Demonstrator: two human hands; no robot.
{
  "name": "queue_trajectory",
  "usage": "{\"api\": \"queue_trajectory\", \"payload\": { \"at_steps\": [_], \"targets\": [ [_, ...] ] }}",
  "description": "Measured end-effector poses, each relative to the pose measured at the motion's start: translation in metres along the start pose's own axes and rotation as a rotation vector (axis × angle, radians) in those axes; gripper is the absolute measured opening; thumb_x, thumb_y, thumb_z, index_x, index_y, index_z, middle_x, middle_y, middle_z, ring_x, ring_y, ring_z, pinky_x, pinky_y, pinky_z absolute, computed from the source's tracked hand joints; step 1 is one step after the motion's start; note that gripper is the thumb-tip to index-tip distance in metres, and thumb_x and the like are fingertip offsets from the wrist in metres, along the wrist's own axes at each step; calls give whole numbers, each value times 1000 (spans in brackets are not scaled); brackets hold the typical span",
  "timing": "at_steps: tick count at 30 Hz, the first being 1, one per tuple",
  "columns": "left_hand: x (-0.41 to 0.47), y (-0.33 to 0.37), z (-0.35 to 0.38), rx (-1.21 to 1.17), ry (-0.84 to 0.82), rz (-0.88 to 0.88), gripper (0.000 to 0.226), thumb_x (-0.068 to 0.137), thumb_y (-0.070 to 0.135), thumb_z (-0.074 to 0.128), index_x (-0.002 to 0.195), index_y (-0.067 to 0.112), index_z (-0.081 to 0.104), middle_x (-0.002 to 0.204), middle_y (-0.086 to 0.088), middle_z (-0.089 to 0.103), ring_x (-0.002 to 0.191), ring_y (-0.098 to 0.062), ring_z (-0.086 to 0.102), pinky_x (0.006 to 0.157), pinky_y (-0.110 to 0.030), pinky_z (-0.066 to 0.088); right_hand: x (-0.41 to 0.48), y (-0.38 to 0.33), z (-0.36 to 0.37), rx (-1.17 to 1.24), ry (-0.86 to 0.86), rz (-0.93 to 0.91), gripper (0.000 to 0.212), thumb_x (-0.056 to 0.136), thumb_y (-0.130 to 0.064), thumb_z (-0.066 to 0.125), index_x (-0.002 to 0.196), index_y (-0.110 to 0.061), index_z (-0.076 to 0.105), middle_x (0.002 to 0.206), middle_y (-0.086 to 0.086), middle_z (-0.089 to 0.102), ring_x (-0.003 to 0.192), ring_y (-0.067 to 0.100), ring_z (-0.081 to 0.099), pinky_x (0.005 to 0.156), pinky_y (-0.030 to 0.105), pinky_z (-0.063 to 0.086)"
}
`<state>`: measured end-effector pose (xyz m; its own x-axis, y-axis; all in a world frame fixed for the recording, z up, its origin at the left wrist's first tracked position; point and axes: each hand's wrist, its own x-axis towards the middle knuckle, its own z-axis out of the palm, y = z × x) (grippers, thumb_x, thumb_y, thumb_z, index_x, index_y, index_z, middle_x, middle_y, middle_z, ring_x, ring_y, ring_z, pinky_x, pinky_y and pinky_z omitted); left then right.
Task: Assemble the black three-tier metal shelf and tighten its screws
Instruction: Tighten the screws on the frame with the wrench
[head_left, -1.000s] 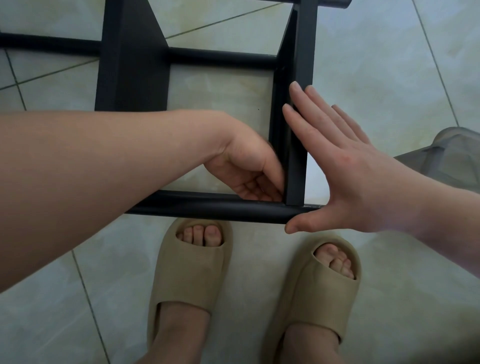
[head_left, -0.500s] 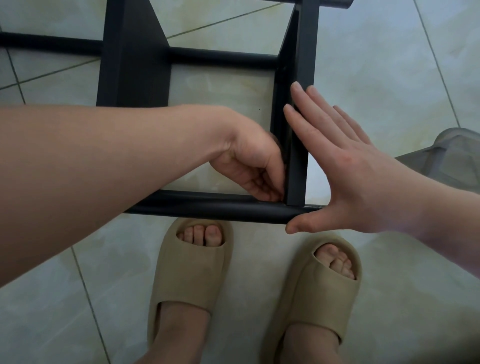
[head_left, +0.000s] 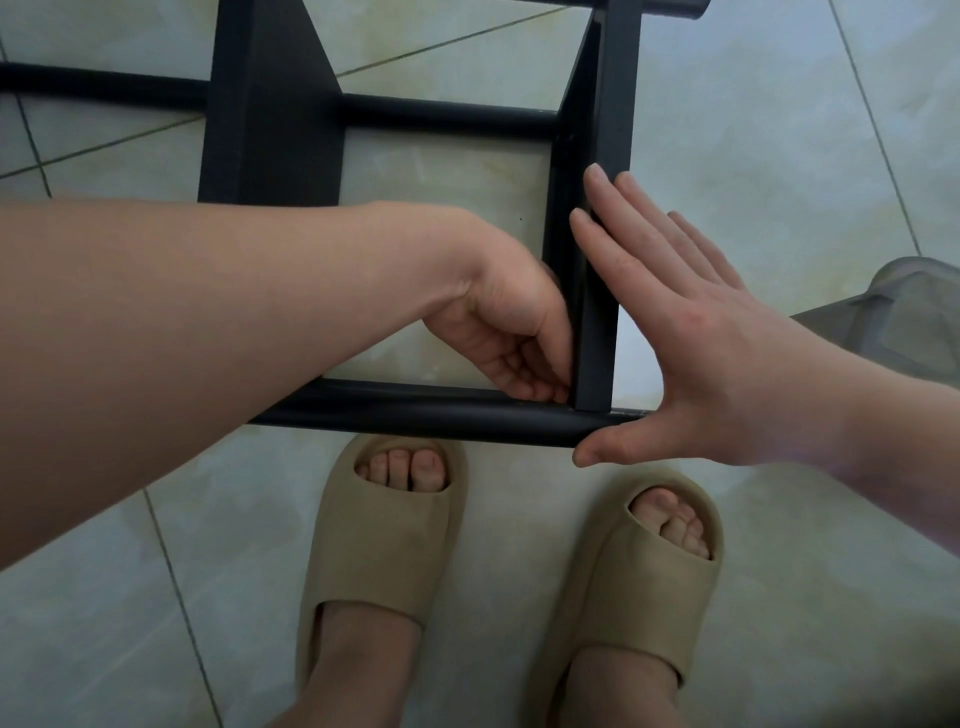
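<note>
Shelf (head_left: 270, 130) lies on its side on the tiled floor (head_left: 779, 156), just ahead of the person's slippers (head_left: 384, 530). Near tube (head_left: 415, 418) runs left to right; an end panel (head_left: 597, 338) meets it at the right corner.

Change over the last second: left hand (head_left: 511, 338) rolls at the wrist while staying tucked in the inner corner. The curled fingers (head_left: 535, 387) first showed from below, then turned out of sight, and now show again against the panel's inner face, just above the tube. The forearm shifts only slightly. Reads as one small turn of a twisting motion, probably a screw being run in by fingertip. The fingers are bunched and curled, but what they pinch is hidden behind the hand; cannot tell if a screw or tool is there.

Right hand (head_left: 701, 353) barely differs from the earlier frames. Palm flat against the panel's outer face, fingers straight and close together, thumb (head_left: 597, 452) spread out along the underside of the tube end — bracing the joint.

Judgement: this corner joint is mid-tightening, not finished. The brace holding steady suggests the panel is not yet firm on its own. Screw seating cannot be confirmed from this view.
</note>
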<state>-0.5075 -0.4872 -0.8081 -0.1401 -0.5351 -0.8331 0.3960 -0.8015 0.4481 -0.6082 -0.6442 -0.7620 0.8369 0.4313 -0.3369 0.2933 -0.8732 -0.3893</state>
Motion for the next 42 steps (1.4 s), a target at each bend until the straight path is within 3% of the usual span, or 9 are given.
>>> {"api": "queue_trajectory", "payload": {
  "at_steps": [9,22,33,38,42],
  "targets": [
    [-1,-6,0,-90,-60,48,18,93,-4,56,89,7,70,89,-8,70,78,-15,68,74,-22,57,0,0,0,-4,6,2,138,62,-90,53,162,-10,1,170,4,-15,155,15,-18,127,48,6],
    [0,-9,1,-114,-81,24,21,94,-2,55,86,9,71,81,-4,71,72,-11,68,68,-19,56,-1,-1,-1,-18,25,18,138,60,-89,56,163,-11,5,170,1,-11,156,14,-13,127,47,12],
    [2,4,-3,60,-87,-77,21,93,4,59,80,13,73,76,-2,69,69,-10,62,68,-20,47,-1,-2,-3,-23,8,24,139,60,-90,53,163,-11,4,170,1,-13,155,13,-15,127,44,9],
    [4,6,-3,69,-88,-85,34,92,0,57,66,13,76,70,-3,69,62,-9,63,59,-16,52,-1,-2,-2,-31,9,18,139,61,-91,53,163,-10,4,170,2,-13,156,15,-14,127,47,11],
    [4,4,-4,19,-59,-48,31,91,-5,56,71,9,75,72,-6,69,64,-11,65,63,-18,56,-1,-1,-1,-34,12,17,139,61,-90,54,162,-10,4,170,2,-12,156,16,-13,127,48,11]
  ]
}}
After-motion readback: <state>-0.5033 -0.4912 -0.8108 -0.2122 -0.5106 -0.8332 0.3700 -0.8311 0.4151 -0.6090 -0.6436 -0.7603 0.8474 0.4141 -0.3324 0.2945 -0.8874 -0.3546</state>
